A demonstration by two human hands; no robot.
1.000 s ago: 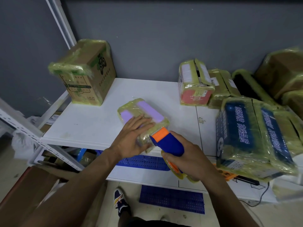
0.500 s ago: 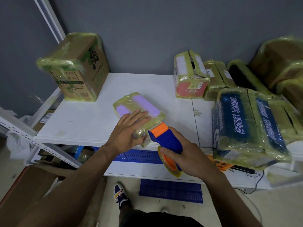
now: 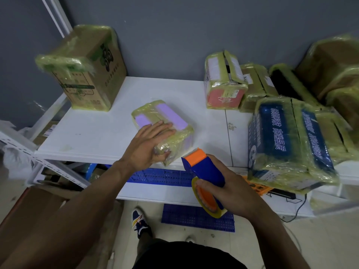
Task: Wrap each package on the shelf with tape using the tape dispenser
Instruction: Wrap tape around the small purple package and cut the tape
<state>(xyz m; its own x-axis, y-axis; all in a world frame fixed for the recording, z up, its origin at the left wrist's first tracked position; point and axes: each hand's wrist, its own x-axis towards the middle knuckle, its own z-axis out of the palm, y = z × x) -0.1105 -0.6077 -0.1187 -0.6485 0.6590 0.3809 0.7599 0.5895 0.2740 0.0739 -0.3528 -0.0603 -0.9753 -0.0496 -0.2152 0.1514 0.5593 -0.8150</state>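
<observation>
L hand (image 3: 147, 146) lies flat, fingers straight, on purple pkg (image 3: 171, 117) at shelf (image 3: 87, 133) front edge; R hand (image 3: 233, 195) grips tape dispenser (image 3: 204, 171) just beside it. Pkg contents hidden.

Purple package (image 3: 165, 129) at frame centre is pressed onto white shelf (image 3: 97, 136) by left hand (image 3: 147, 146), fingers straight. Tape dispenser (image 3: 204, 171) is gripped by right hand (image 3: 233, 191) lower right of centre, orange head just beside package's near corner. Brown box (image 3: 85, 68) is seen upper left, blue package (image 3: 287, 142) at right, both tape-wrapped.
</observation>
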